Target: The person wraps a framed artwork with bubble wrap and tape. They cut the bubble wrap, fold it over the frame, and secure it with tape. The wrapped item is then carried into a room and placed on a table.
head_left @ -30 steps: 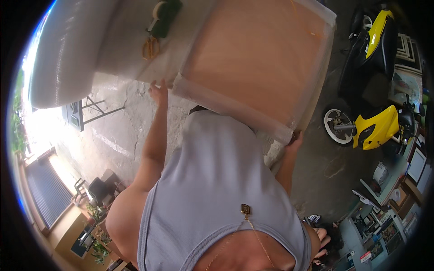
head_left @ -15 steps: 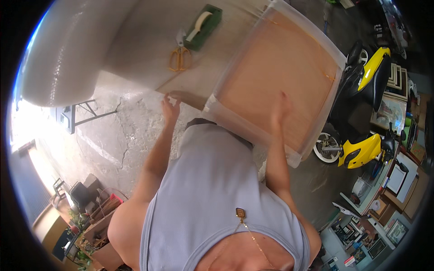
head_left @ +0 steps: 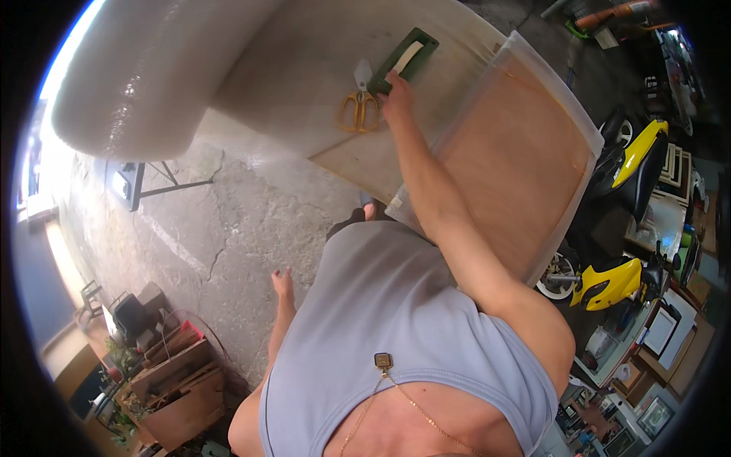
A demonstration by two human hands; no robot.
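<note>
The right hand (head_left: 397, 100) is touching the long green tape dispenser (head_left: 410, 56) beside yellow-handled metal scissors (head_left: 362, 85); its grip I cannot tell. The left hand (head_left: 282, 283) is hanging, fingers apart.

A yellow-and-black motorbike (head_left: 611, 284) stands on the concrete floor (head_left: 247, 217) near stacked frames (head_left: 672, 167).

The right hand (head_left: 397, 99) hides part of the green tape dispenser (head_left: 396, 58).

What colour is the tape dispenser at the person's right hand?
The tape dispenser is dark green, seen best in the current head view.
</note>
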